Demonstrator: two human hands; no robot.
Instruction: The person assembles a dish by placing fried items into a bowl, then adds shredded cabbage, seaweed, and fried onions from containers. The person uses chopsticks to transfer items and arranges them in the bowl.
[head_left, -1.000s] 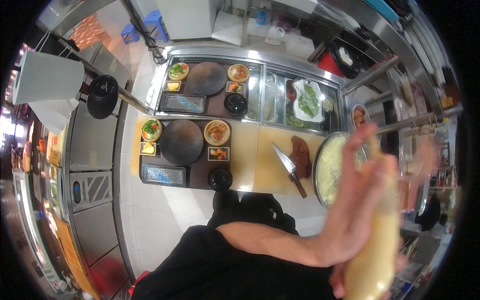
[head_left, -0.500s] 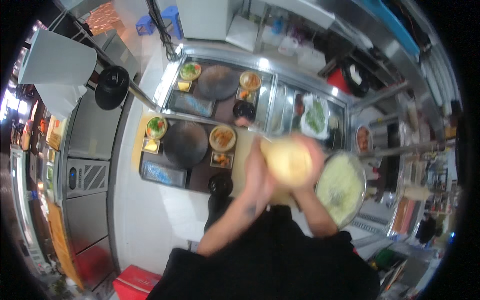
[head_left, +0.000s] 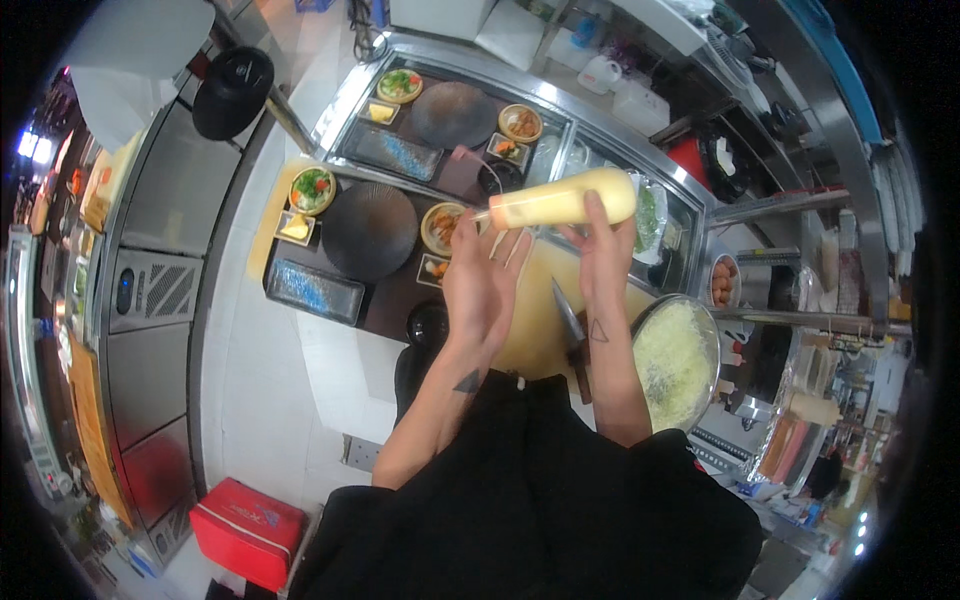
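Observation:
A squeeze bottle (head_left: 560,202) of pale yellow sauce lies almost level in the air, its orange-collared nozzle pointing left. My right hand (head_left: 606,245) grips its wide end. Beside the nozzle, my left hand (head_left: 480,285) has its fingers stretched and apart; whether it touches the tip is hard to tell. Beneath is a yellowish cutting board (head_left: 530,330) with a knife (head_left: 567,312), whose handle is partly behind my right forearm. To the left sits a dark tray bearing a round dark plate (head_left: 370,230), a salad bowl (head_left: 312,190) and a bowl of brown food (head_left: 441,228).
A large bowl of shredded cabbage (head_left: 675,365) stands close to my right forearm. Beyond it is a bowl of eggs (head_left: 723,280). A second set tray with a dark plate (head_left: 452,114) is farther back. A metal rail (head_left: 800,325) crosses at right; a red bag (head_left: 248,532) is lower left.
The bottle has swung from a blurred, end-on view between both hands to lying sideways, farther forward. My left hand has come away from its body toward the nozzle. The knife now shows.

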